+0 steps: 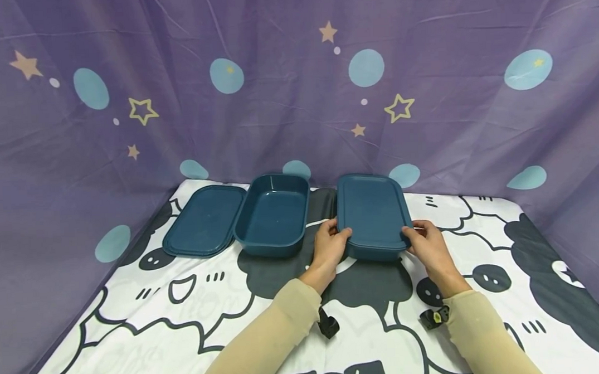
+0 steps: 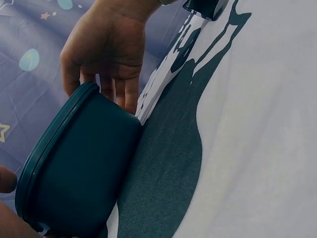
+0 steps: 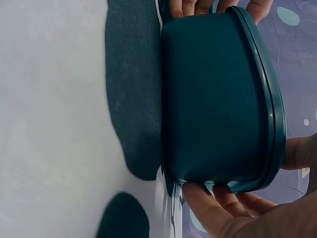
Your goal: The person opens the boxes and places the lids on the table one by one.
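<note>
A dark teal rectangular food container point(image 1: 374, 254) stands at the back of the cloth, its matching lid point(image 1: 372, 209) lying on top. My left hand point(image 1: 328, 247) grips its left near side, thumb on the lid's edge and fingers down the wall. On the opposite side, my right hand point(image 1: 430, 249) holds it the same way. From the right wrist view, the right fingers point(image 3: 210, 208) lie along the container's lower side wall. The lid sits level along the rim in both wrist views.
Left of the held container stands a second, open teal container point(image 1: 275, 213) with nothing inside. Beside it a loose teal lid point(image 1: 205, 220) lies flat. A white cartoon-print cloth point(image 1: 155, 333) covers the table, and a purple curtain point(image 1: 287, 126) hangs right behind.
</note>
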The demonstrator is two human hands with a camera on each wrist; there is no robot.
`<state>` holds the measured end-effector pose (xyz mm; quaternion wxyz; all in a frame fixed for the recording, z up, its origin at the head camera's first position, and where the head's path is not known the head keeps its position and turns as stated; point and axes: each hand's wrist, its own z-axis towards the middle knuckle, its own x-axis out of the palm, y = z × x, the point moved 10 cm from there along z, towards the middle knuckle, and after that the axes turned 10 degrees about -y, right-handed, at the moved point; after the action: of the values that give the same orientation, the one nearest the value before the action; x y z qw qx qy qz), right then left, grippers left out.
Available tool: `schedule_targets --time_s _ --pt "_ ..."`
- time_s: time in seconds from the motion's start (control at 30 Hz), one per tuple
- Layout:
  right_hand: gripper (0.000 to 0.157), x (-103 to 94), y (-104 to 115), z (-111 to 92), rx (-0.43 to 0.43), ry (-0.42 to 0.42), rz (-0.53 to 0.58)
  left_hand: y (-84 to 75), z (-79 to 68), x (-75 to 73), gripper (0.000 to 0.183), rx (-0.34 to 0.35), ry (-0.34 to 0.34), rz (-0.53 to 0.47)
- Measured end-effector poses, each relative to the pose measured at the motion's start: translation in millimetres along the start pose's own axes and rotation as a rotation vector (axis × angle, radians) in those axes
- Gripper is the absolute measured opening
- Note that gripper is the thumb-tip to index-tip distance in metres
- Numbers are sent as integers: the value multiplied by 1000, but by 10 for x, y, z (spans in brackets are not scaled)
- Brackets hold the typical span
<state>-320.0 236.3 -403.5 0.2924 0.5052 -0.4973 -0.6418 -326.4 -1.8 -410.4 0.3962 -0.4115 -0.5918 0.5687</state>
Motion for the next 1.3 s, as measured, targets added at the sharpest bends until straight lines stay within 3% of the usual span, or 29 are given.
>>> schedule_targets --time_s 0.43,0.93,1.3 --pt "56 3 -7 -2 6 -6 1 -30 13 0 45 51 -8 17" --pt "55 22 1 -10 -7 -1 35 -57 -1 -21 55 47 -21 16" --pt "55 18 3 -13 -6 -12 21 -76 12 -40 51 40 -36 -15"
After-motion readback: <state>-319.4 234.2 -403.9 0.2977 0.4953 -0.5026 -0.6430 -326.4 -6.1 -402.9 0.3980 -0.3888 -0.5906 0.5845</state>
